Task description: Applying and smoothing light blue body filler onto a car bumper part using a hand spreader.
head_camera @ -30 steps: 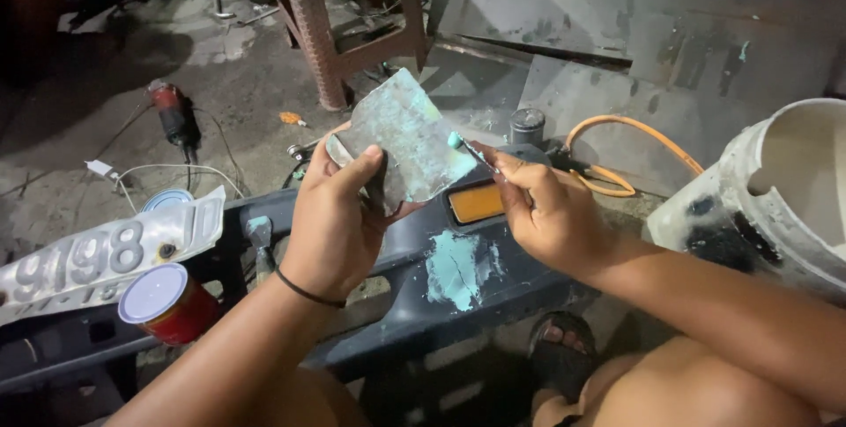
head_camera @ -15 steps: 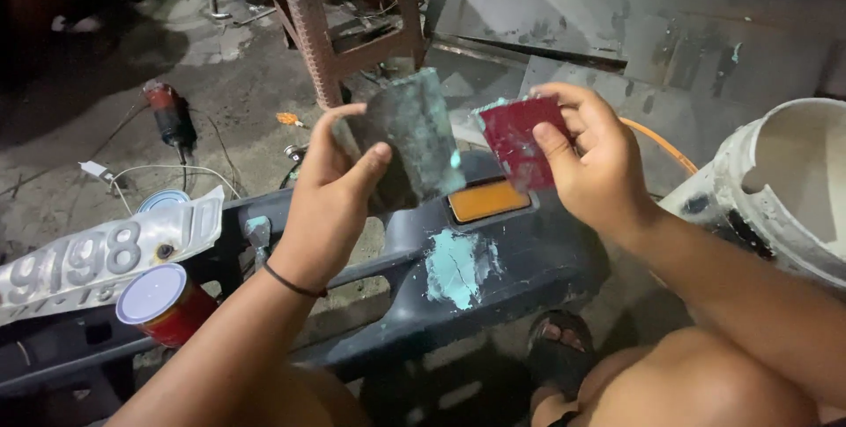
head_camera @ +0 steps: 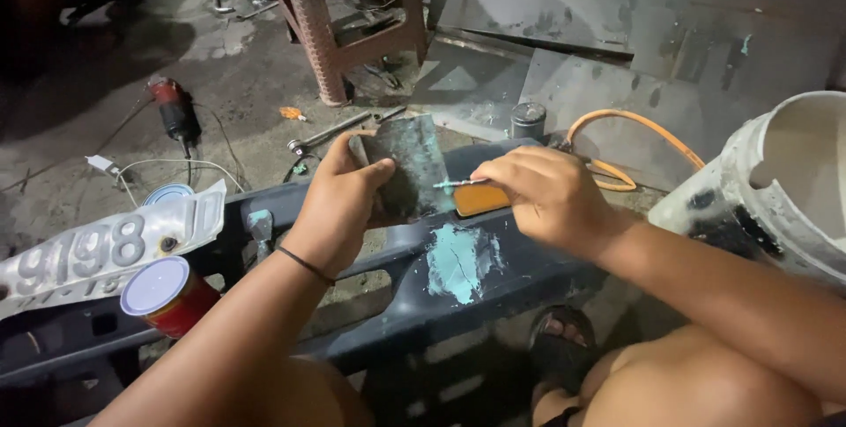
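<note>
My left hand (head_camera: pixel 339 202) grips a small flat board (head_camera: pixel 410 167) smeared with teal-green filler and holds it upright above a dark plastic bumper (head_camera: pixel 520 282). A thin spreader (head_camera: pixel 460 184) is pinched in my right hand (head_camera: pixel 546 193), seen edge-on, with its tip touching the board's right edge. Just below it, an orange reflector (head_camera: pixel 480 200) is set in the bumper. A patch of teal filler (head_camera: pixel 458 259) sits on the bumper beneath both hands.
A red can with a white lid (head_camera: pixel 163 293) and a bent number plate (head_camera: pixel 97 251) lie at the left. At the right stands a white bucket (head_camera: pixel 775 189), with an orange hose (head_camera: pixel 634 127) behind it. A stool (head_camera: pixel 344 30), wrench (head_camera: pixel 335 132) and power tool (head_camera: pixel 172 108) are on the floor beyond.
My right hand raised the spreader, showing its red face, then brought it back down edge-on against the board. My left hand has kept hold of the board, tilting it slightly.
</note>
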